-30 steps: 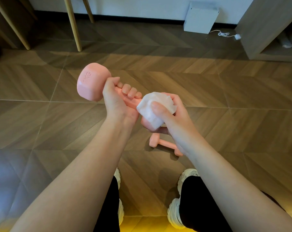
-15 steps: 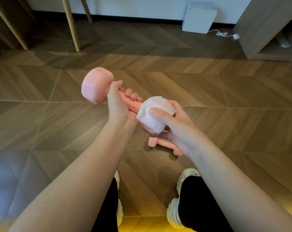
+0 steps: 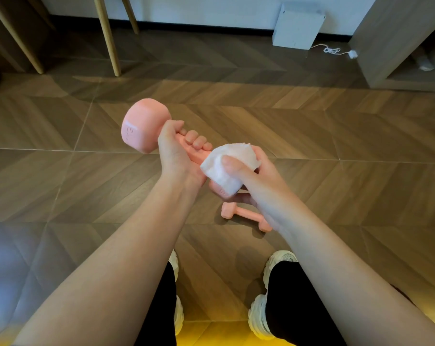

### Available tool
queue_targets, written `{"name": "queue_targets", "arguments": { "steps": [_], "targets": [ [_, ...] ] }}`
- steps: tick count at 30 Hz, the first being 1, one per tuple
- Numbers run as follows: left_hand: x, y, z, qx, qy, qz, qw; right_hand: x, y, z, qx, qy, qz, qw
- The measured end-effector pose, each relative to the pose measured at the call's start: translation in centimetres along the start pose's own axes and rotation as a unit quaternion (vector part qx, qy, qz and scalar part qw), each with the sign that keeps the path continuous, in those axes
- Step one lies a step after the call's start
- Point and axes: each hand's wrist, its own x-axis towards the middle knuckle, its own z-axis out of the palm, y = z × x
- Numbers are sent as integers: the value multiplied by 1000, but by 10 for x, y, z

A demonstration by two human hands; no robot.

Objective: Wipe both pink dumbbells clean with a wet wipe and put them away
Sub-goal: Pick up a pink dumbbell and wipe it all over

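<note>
My left hand [image 3: 176, 153] grips the handle of a pink dumbbell [image 3: 142, 126], held in the air with one head pointing up and to the left. My right hand [image 3: 251, 181] holds a white wet wipe [image 3: 226, 166] wrapped over the dumbbell's near head, with the thumb pressing on top of the wipe. That near head is mostly hidden by the wipe and fingers. A second pink dumbbell [image 3: 241, 213] lies on the wooden floor below my right hand, partly hidden by my right wrist.
Wooden furniture legs [image 3: 107, 36] stand at the back left. A white box [image 3: 296, 26] leans against the wall with a white cable [image 3: 336, 49] beside it. A grey cabinet [image 3: 396, 38] stands at the back right. My two white shoes [image 3: 263, 318] are on the floor below.
The held dumbbell has turned and tilted slightly in my hands, and the wipe has shifted round its near head. The dumbbell on the floor has not moved.
</note>
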Motion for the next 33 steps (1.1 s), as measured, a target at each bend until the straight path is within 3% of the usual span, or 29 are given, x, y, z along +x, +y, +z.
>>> {"name": "queue_targets", "arguments": {
  "steps": [5,8,10,15,23,28,33],
  "targets": [
    [0,0,0,-17,-3,-2,1000,-6,-5,-14,26,-71,-12,997],
    [0,1,0,-14,-9,-1,1000,-4,-2,-8,14,-48,-18,999],
    [-2,2,2,-9,-20,4,1000,-2,-3,-5,44,-38,2,998],
    [-4,2,4,-10,-36,26,999,-3,-8,-8,163,-127,73,976],
    [1,-5,2,-36,16,-3,999,-4,0,-3,43,-9,-30,999],
    [1,2,0,-33,11,15,999,-2,-5,-11,15,-65,-39,997],
    [0,-1,1,-10,1,6,1000,-3,-3,6,21,4,-56,998]
  ]
}}
